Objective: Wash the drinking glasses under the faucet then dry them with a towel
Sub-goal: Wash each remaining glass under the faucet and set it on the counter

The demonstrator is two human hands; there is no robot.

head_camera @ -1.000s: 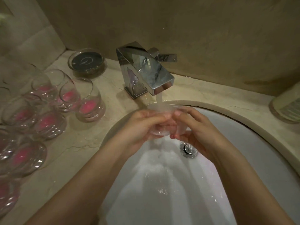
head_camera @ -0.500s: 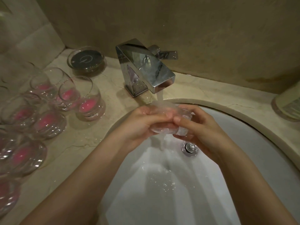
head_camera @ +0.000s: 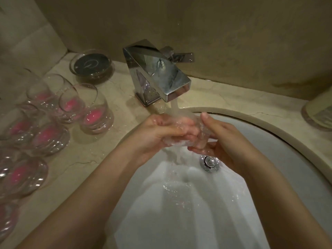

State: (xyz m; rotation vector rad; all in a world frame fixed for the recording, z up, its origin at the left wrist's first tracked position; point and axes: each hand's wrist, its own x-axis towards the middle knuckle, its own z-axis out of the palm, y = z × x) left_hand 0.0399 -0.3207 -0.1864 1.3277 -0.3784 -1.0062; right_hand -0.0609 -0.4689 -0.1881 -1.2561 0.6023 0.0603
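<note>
A clear drinking glass (head_camera: 201,136) lies tilted between both hands under the running water of the chrome faucet (head_camera: 158,76), above the white sink (head_camera: 287,159). My left hand (head_camera: 161,130) curls its fingers around the glass from the left. From the right, my right hand (head_camera: 224,139) grips the glass with its thumb up over the rim. Water pours over the glass and my fingers, so much of the glass is hidden. Several clear glasses with pink bases (head_camera: 95,114) stand on the counter to the left.
A glass dish with a dark disc (head_camera: 91,64) sits at the back left by the wall. The drain stopper (head_camera: 209,161) lies just below my right hand. A container (head_camera: 319,112) stands on the counter at the right edge.
Both hands have turned the glass under the stream, and it now lies more on its side. My right thumb has lifted above the rim. Water now runs down over my left fingers.
</note>
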